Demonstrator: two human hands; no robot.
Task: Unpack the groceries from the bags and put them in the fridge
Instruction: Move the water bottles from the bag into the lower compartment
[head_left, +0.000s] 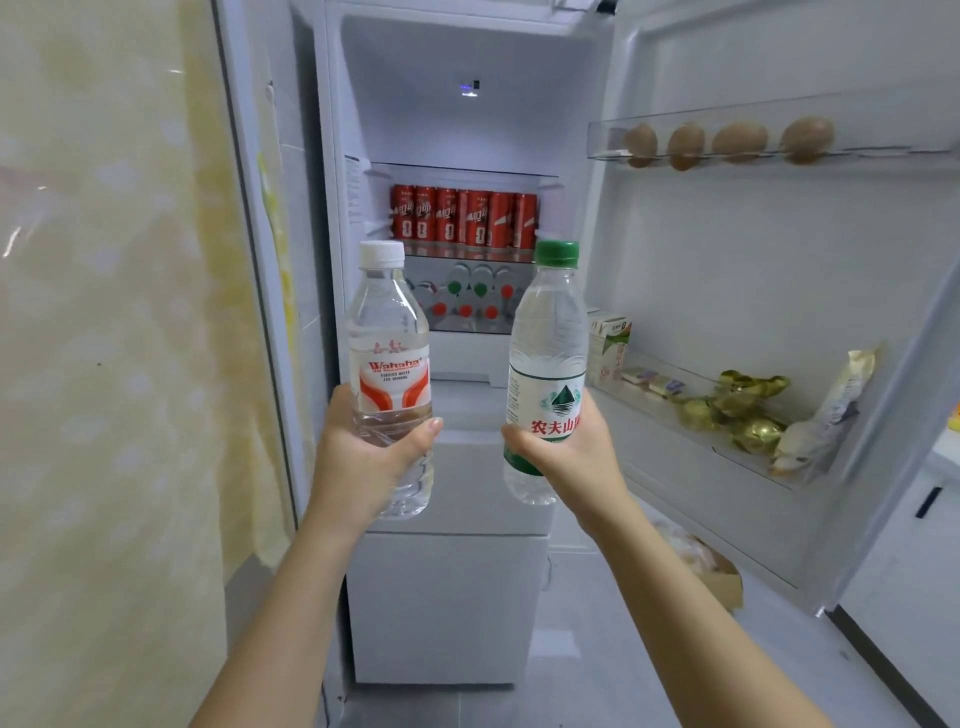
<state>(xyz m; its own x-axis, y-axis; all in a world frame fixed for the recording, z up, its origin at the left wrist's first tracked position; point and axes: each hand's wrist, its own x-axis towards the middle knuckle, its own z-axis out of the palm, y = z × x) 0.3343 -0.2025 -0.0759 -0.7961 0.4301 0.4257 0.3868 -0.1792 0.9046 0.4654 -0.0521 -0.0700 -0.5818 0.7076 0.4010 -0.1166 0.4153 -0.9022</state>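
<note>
My left hand (363, 457) grips a clear water bottle with a white cap and a red-and-white label (388, 358), held upright in front of the open fridge (467, 114). My right hand (571, 452) grips a second water bottle with a green cap and a green-and-white label (548, 364), also upright. Both bottles are level with the fridge's lower shelf. Behind them, a row of red cans (462, 215) stands on a glass shelf, and more bottles lie with their caps facing out (467, 301) on the shelf below.
The fridge door (779, 260) stands open on the right. Its upper rack holds several eggs (727, 143); its lower rack holds a milk carton (610, 343), gold-wrapped sweets (737, 405) and a packet (831, 410). A cardboard box (711, 571) sits on the floor. A wall is at the left.
</note>
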